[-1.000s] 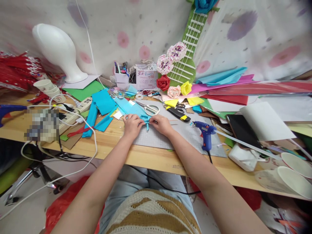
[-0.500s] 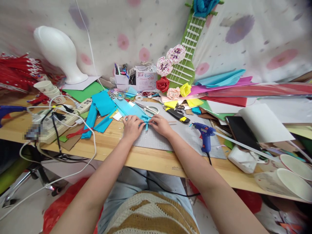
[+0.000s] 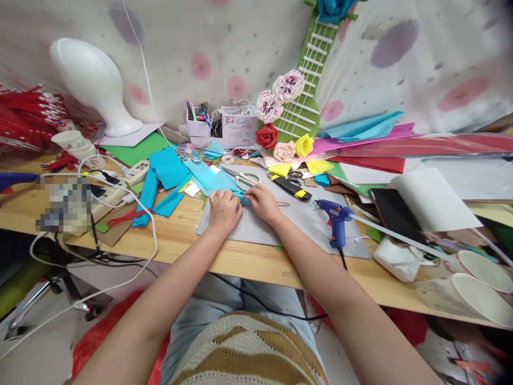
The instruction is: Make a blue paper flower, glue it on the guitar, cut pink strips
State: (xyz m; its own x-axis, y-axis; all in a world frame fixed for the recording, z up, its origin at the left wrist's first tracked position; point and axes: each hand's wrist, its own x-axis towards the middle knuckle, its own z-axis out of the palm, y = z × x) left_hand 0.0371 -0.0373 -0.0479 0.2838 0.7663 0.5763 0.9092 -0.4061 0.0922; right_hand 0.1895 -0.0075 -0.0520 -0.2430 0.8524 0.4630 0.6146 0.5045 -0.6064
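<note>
Both my hands meet over a grey cutting mat (image 3: pixel 280 227) on the wooden table. My left hand (image 3: pixel 224 210) and my right hand (image 3: pixel 262 203) are closed, pinching a small folded piece of blue paper (image 3: pixel 243 197) between their fingertips. The hands almost touch, and most of the paper piece is hidden under the fingers. Loose sheets of the same blue paper (image 3: pixel 170 167) lie just left of my left hand. White-handled scissors (image 3: pixel 245 179) lie right behind my fingers.
A blue glue gun (image 3: pixel 336 218) stands on the mat's right side, a black and yellow cutter (image 3: pixel 290 187) behind it. Paper flowers (image 3: pixel 267 136), coloured sheets, a black phone (image 3: pixel 395 213), paper cups (image 3: pixel 481 278) and a power strip (image 3: pixel 116 187) with cables crowd the table.
My hands have drawn closer together and now cover most of the blue paper piece, which showed as a bow shape between them earlier.
</note>
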